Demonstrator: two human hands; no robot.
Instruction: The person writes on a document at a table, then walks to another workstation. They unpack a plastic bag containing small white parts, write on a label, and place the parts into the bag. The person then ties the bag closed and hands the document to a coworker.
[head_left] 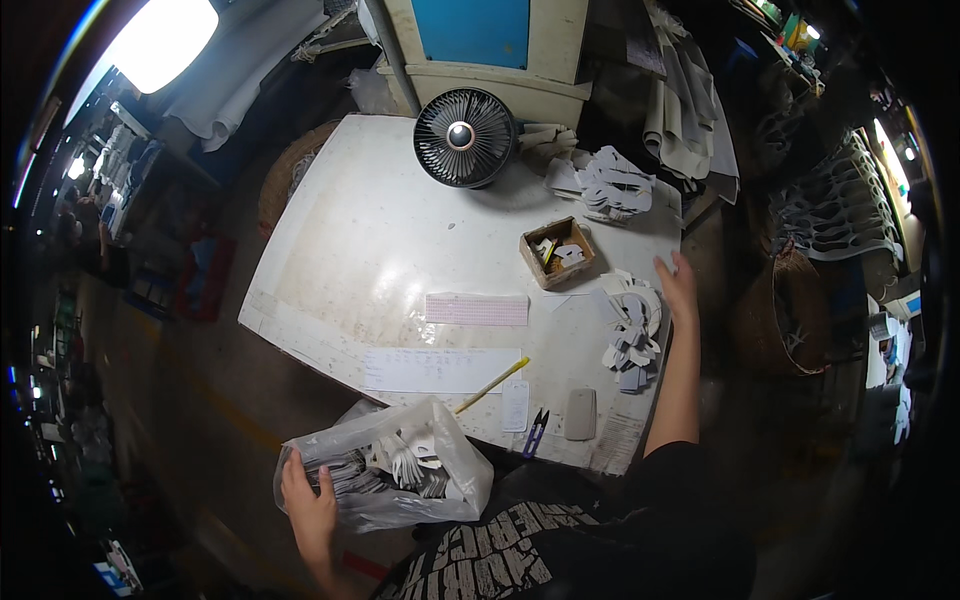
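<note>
My left hand [310, 505] grips the left side of a clear plastic bag [465, 480], thumb apart from the fingers. The bag gapes at the table's near edge. Inside lie stacks of thin white and grey cut pieces [405, 462]. My right hand [680, 285] is raised at the table's right edge, fingers apart and nothing visible in it. It is nearest to a loose pile of white and grey cut pieces [632, 325]. Beyond that pile, a small cardboard box [545, 281] holds small white and yellow bits.
A black fan [462, 138] stands at the back of the white table [340, 230]. More cut pieces [615, 185] lie behind the box. Paper sheets [440, 370], a yellow pen [492, 386], thread snips [536, 434] and a grey flat case [580, 414] lie near the front. A wicker basket [785, 310] stands right.
</note>
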